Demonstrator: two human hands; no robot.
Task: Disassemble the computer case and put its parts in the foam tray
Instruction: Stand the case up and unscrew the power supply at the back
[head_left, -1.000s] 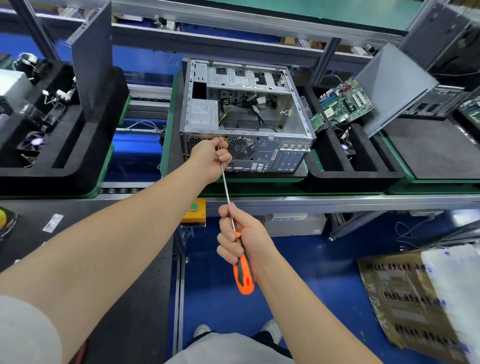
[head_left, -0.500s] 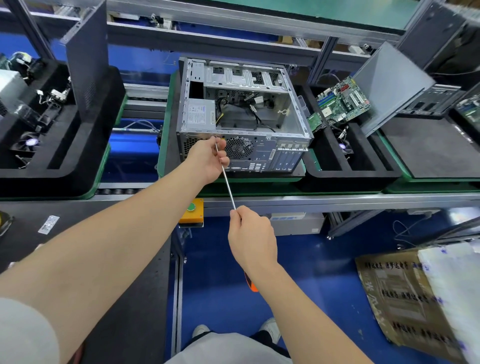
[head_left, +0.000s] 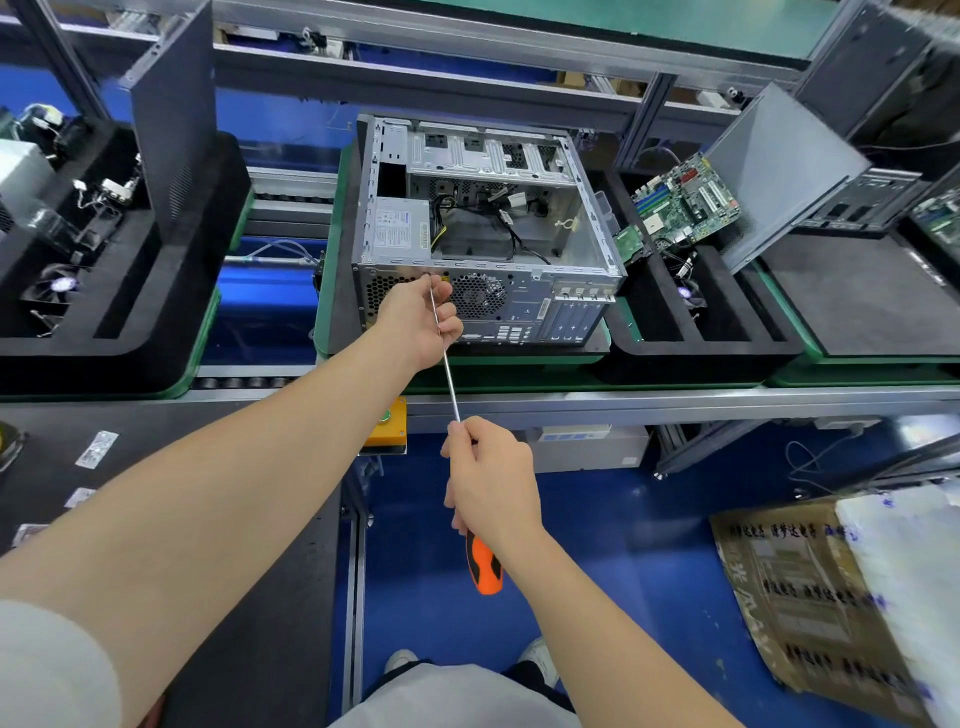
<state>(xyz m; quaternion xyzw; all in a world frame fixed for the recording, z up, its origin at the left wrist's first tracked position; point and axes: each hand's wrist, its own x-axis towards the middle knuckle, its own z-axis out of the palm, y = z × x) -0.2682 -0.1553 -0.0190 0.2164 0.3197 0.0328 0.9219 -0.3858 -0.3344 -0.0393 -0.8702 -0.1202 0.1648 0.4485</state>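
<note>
An open silver computer case (head_left: 524, 306) lies on the conveyor with its rear panel toward me; a power supply (head_left: 397, 228) and loose cables remain inside. My right hand (head_left: 491, 483) grips a long screwdriver (head_left: 445, 353) by its orange handle. The shaft points up at the top left of the rear panel. My left hand (head_left: 418, 325) is at the panel, fingers curled round the shaft near its tip, which it hides. To the right of the case a black foam tray (head_left: 727, 348) holds a green motherboard (head_left: 685, 200) and a small fan.
Another black foam tray (head_left: 130, 312) with fans and parts sits at the left, a dark side panel (head_left: 174, 104) standing in it. A grey panel (head_left: 779, 171) leans at the right. A yellow button box (head_left: 387, 421) sits on the conveyor rail. Cardboard (head_left: 810, 597) lies on the blue floor.
My right hand has turned on the handle, its back now toward me, and sits a little higher. The left hand stays at the shaft tip against the rear panel.
</note>
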